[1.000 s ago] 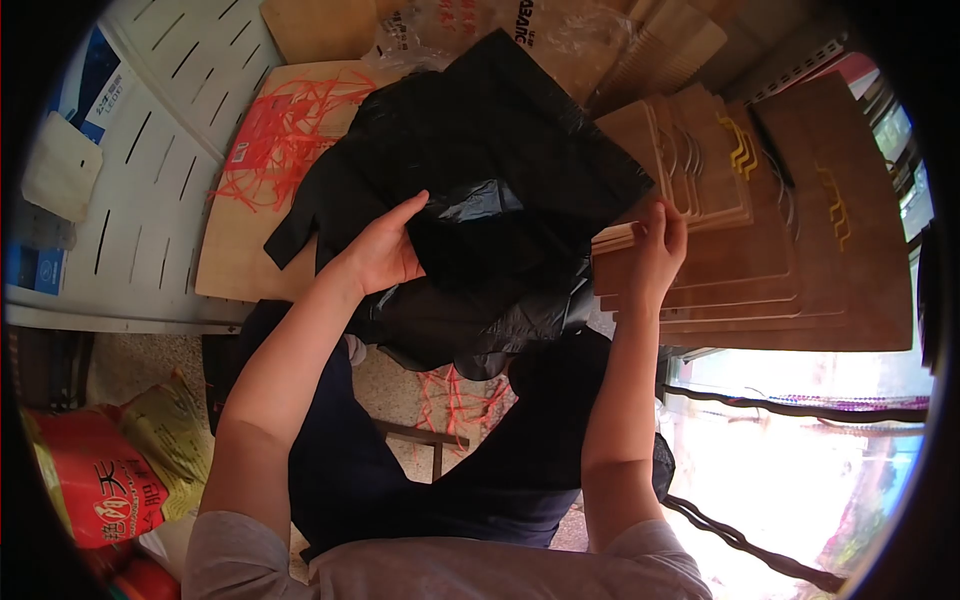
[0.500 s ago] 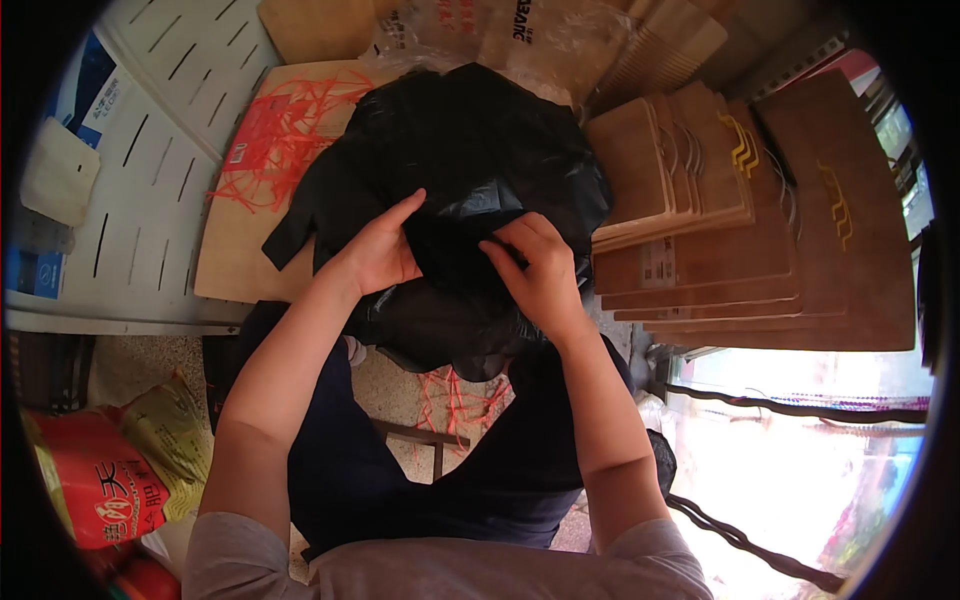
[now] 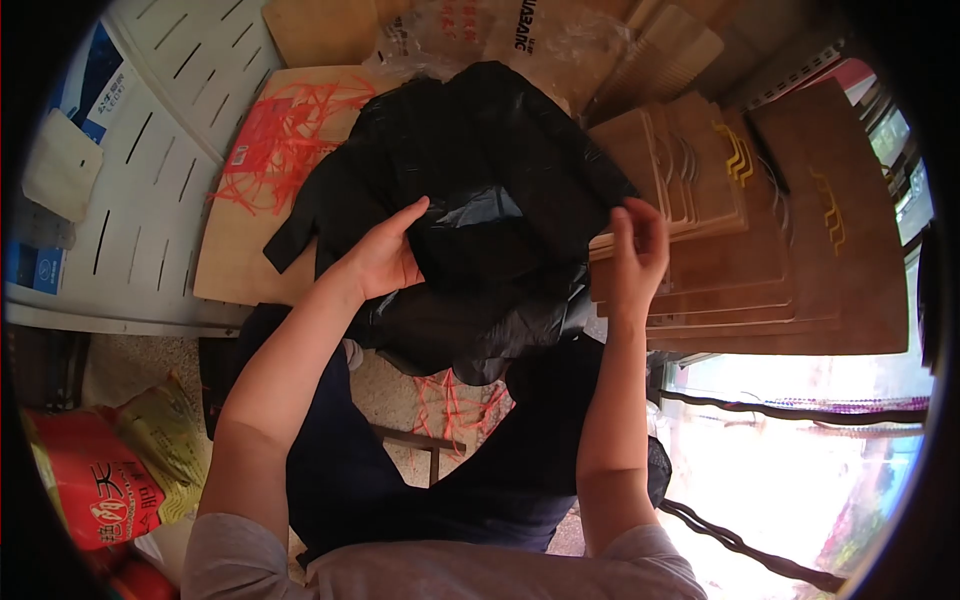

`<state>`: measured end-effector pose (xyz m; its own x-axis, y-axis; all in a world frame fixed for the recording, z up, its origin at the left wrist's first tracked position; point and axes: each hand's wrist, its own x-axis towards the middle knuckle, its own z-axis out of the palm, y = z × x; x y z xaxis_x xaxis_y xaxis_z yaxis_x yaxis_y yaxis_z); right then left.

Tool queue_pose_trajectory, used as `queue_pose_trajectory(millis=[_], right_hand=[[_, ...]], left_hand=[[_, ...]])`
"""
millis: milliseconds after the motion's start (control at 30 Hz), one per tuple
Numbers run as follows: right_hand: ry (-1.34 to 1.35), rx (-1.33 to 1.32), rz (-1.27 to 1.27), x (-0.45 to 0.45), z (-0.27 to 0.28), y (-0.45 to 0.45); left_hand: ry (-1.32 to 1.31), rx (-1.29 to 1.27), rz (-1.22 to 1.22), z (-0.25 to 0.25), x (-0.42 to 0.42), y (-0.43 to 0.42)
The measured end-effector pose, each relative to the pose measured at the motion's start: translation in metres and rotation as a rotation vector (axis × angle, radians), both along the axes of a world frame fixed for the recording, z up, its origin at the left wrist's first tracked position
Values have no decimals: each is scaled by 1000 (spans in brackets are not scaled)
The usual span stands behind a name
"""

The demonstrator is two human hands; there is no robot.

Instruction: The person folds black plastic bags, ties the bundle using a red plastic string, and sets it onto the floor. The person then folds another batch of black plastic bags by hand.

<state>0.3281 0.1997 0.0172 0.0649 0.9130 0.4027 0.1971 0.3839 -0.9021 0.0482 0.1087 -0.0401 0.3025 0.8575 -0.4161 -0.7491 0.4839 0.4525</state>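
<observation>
A heap of black plastic bags (image 3: 440,140) lies in front of me, above my knees. My left hand (image 3: 388,250) is closed on the left part of the bags, its thumb on top and its other fingers hidden beneath the plastic. At the right, my right hand (image 3: 640,245) pinches the edge of one black bag between thumb and fingers, and the plastic stretches between both hands. Shiny creases show in the middle of the sheet.
Red plastic strings (image 3: 300,125) lie on a wooden board (image 3: 235,245) at the left. Brown boards (image 3: 740,270) with yellow hooks stand at the right. A white slotted shelf (image 3: 150,170) is at the far left, above a red and gold sack (image 3: 105,480). Clear packaging (image 3: 470,35) lies behind.
My right hand moved inward over the bags, then back out to the right, drawing a bag edge with it. My left hand has stayed in place.
</observation>
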Motion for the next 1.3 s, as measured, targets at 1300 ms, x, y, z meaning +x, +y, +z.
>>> queue_pose_trajectory(millis=[1300], right_hand=[[54, 49, -41, -1, 5, 0]], left_hand=[[-20, 23, 22, 4, 3, -1]])
